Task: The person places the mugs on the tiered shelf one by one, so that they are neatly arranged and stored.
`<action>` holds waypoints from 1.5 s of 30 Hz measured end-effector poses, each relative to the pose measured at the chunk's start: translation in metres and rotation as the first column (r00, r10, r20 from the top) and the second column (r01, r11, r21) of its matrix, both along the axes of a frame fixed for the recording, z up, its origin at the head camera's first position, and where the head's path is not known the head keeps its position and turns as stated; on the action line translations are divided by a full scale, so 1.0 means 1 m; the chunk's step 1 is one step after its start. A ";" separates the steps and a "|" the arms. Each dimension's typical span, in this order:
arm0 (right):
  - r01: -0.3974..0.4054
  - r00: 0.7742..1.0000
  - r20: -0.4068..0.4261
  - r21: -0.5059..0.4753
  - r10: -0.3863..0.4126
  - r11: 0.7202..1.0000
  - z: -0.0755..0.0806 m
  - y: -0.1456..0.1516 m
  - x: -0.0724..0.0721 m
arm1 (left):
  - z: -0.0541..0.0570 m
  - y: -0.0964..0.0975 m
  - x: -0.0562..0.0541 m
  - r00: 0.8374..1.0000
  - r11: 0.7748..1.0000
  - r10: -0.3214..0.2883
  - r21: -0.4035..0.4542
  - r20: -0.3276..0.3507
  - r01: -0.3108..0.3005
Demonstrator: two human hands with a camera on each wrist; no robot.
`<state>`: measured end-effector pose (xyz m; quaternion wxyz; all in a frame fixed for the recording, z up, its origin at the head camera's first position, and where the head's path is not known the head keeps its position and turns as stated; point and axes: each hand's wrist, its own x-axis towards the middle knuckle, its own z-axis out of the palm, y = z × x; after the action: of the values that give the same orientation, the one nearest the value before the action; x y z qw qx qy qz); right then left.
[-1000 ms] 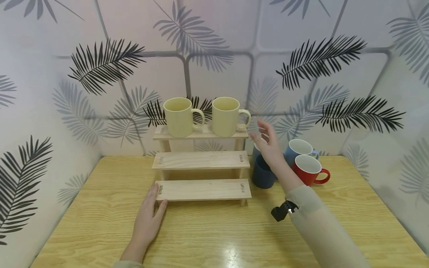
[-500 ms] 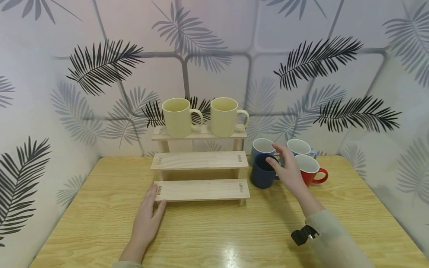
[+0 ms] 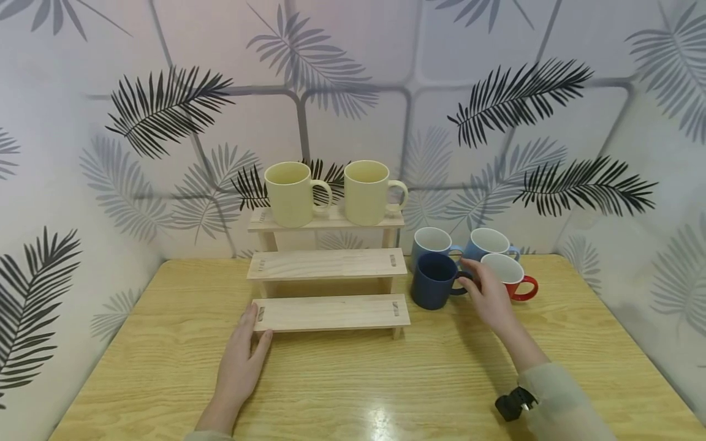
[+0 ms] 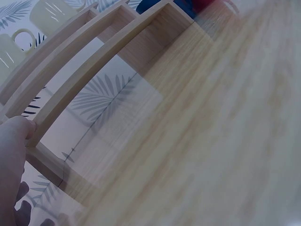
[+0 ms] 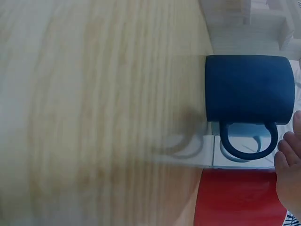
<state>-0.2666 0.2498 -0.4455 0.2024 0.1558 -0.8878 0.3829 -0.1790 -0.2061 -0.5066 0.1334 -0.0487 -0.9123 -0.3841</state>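
A three-tier wooden rack [image 3: 331, 312] stands on the table, with two pale yellow mugs [image 3: 289, 196] upright on its top shelf. My left hand [image 3: 241, 361] rests against the left end of the lowest shelf, thumb [image 4: 21, 127] at the front corner and fingers along the side. To the right of the rack stands a navy mug [image 3: 431, 285], its handle [image 5: 249, 153] turned right. My right hand [image 3: 491, 300] is at that handle, thumb and forefinger spread close about it. In the right wrist view the fingers [image 5: 290, 146] lie just beyond the handle, with its loop vacant.
Two light blue mugs [image 3: 432, 236] stand behind the navy one, and a red mug [image 3: 513, 285] with a white inside sits by my right hand. A leaf-patterned wall [image 3: 485, 55] closes off the back of the wooden table [image 3: 331, 386].
My right hand has come down from beside the top shelf, passing over the navy mug and moving right to its handle. The left hand stays at the rack.
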 end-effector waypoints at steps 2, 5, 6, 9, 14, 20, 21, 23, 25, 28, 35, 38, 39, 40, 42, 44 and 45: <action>0.015 1.000 -0.004 0.026 -0.015 1.000 -0.003 0.001 0.001 | 0.000 0.000 0.000 1.000 1.000 0.002 -0.001 0.000 -0.002; 0.039 0.999 0.005 0.068 -0.040 0.997 -0.008 0.002 0.001 | 0.001 0.000 0.000 1.000 1.000 0.002 0.000 0.002 -0.002; 0.044 0.999 0.011 0.081 -0.045 0.996 -0.008 0.002 0.001 | 0.001 0.000 0.000 1.000 1.000 0.003 0.000 0.002 -0.003; 0.050 0.998 0.024 0.105 -0.053 0.993 -0.010 0.002 0.002 | 0.001 0.000 0.001 1.000 1.000 0.003 -0.002 0.001 -0.003; 0.066 0.998 -0.002 0.102 -0.067 0.993 -0.010 -0.001 0.001 | 0.002 0.001 0.001 1.000 1.000 -0.001 -0.003 0.000 0.001; 0.099 0.994 -0.057 0.052 -0.096 0.994 -0.014 -0.004 0.000 | 0.001 0.002 0.001 1.000 1.000 -0.003 -0.001 -0.007 0.003; 0.109 0.992 -0.061 0.044 -0.107 0.993 -0.015 -0.004 0.000 | 0.001 0.002 0.001 1.000 1.000 -0.004 0.000 -0.008 0.004; 0.131 0.989 -0.067 0.030 -0.128 0.991 -0.016 -0.004 0.002 | 0.000 0.002 0.000 1.000 1.000 -0.005 0.002 -0.011 0.005; 0.156 0.985 -0.075 0.016 -0.155 0.988 -0.017 -0.005 0.004 | 0.000 0.002 0.000 1.000 1.000 -0.006 0.005 -0.008 0.006; 0.193 0.978 -0.084 -0.005 -0.193 0.981 -0.019 -0.006 0.005 | -0.001 0.001 0.000 1.000 1.000 -0.004 0.005 -0.006 0.004; 0.240 0.965 -0.093 -0.075 -0.246 0.968 -0.026 -0.008 0.006 | -0.001 0.000 0.000 1.000 1.000 -0.012 0.019 0.001 0.012; 0.237 0.968 -0.061 -0.108 -0.244 0.966 -0.027 -0.010 0.007 | -0.002 0.000 -0.001 1.000 1.000 -0.009 0.022 -0.001 0.009; 0.238 0.968 -0.049 -0.117 -0.245 0.964 -0.028 -0.010 0.007 | -0.002 0.000 -0.001 1.000 1.000 -0.007 0.022 -0.003 0.007; 0.235 0.970 -0.036 -0.129 -0.242 0.963 -0.028 -0.010 0.007 | -0.002 0.000 -0.001 1.000 1.000 -0.006 0.022 -0.005 0.006; 0.234 0.971 -0.013 -0.152 -0.238 0.960 -0.028 -0.011 0.007 | -0.002 0.000 -0.001 1.000 1.000 -0.004 0.021 -0.007 0.004; 0.236 0.972 0.021 -0.183 -0.236 0.954 -0.029 -0.011 0.006 | -0.002 0.000 -0.001 1.000 1.000 -0.003 0.019 -0.011 0.004; 0.235 0.972 0.036 -0.196 -0.233 0.952 -0.029 -0.011 0.006 | -0.002 0.000 -0.001 1.000 1.000 -0.002 0.018 -0.013 0.002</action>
<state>-0.2607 0.2386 -0.4744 0.2551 0.0261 -0.8586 0.4439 -0.1796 -0.2058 -0.5086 0.1393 -0.0510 -0.9078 -0.3923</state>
